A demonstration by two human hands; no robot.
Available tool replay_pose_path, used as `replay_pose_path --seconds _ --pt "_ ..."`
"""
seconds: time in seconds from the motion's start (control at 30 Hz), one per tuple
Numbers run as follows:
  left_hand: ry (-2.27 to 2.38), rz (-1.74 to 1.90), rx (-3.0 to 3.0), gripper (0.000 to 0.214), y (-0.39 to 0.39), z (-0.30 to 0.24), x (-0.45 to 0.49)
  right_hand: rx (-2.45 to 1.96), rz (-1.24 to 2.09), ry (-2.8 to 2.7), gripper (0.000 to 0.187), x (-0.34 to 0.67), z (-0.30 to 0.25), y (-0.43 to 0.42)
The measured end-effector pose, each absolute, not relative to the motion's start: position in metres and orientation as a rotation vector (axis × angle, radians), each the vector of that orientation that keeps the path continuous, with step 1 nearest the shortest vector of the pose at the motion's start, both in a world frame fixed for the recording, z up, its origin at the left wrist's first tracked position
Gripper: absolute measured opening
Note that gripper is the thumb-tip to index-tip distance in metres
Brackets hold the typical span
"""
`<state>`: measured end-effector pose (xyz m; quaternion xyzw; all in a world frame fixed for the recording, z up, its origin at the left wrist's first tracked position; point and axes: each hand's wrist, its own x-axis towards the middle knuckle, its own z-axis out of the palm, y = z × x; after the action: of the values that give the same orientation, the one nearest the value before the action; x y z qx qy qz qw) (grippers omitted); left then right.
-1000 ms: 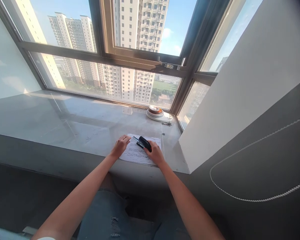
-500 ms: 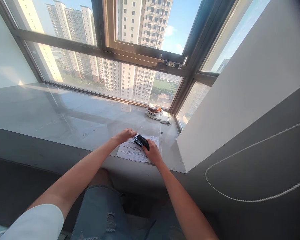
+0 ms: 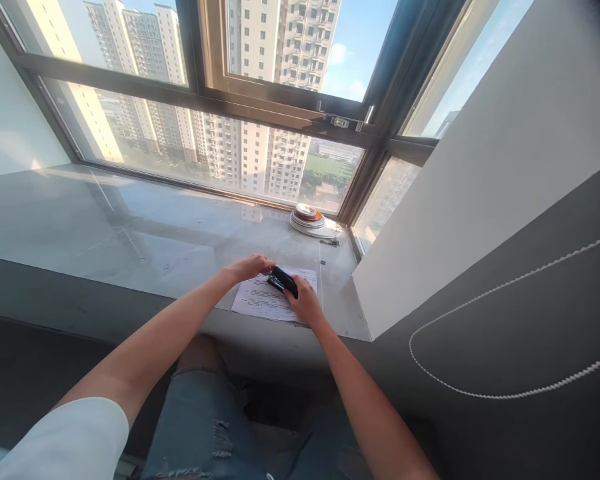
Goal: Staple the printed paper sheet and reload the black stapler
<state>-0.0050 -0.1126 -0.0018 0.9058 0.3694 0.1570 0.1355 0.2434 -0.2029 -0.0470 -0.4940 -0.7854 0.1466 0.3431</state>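
On the window sill lies a printed sheet of paper [image 3: 260, 305] with lines of dark text. A black stapler [image 3: 281, 279] sits over its upper part, tilted, with its front end towards the upper left. My right hand [image 3: 304, 301] wraps round the rear of the stapler from the right. At the stapler's front end my left hand [image 3: 253, 267] is closed, its fingertips pinched together. What those fingertips hold, if anything, is too small to make out. The sheet's top left corner is hidden by my left hand.
A stack of round dishes or lids [image 3: 309, 220] stands at the back right of the sill [image 3: 180, 230], with a small dark item [image 3: 331, 243] beside it. Windows [image 3: 280, 160] rise behind. A beaded blind cord [image 3: 480, 393] hangs at the right.
The stapler's upper and lower arms look slightly closer together. My left fingertips remain at its front end. The whole view has shifted slightly.
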Motion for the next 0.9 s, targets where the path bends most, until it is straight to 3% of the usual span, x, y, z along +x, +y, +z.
replay_pose_path --seconds 0.5,0.9 --pt "1.245 0.922 2.67 0.036 -0.156 -0.041 -0.019 -1.269 0.408 -2.054 0.029 0.245 -0.043 -0.206" --pt "1.501 1.086 2.452 0.026 -0.154 -0.037 -0.016 -1.274 0.392 -2.051 0.029 0.246 -0.045 -0.205"
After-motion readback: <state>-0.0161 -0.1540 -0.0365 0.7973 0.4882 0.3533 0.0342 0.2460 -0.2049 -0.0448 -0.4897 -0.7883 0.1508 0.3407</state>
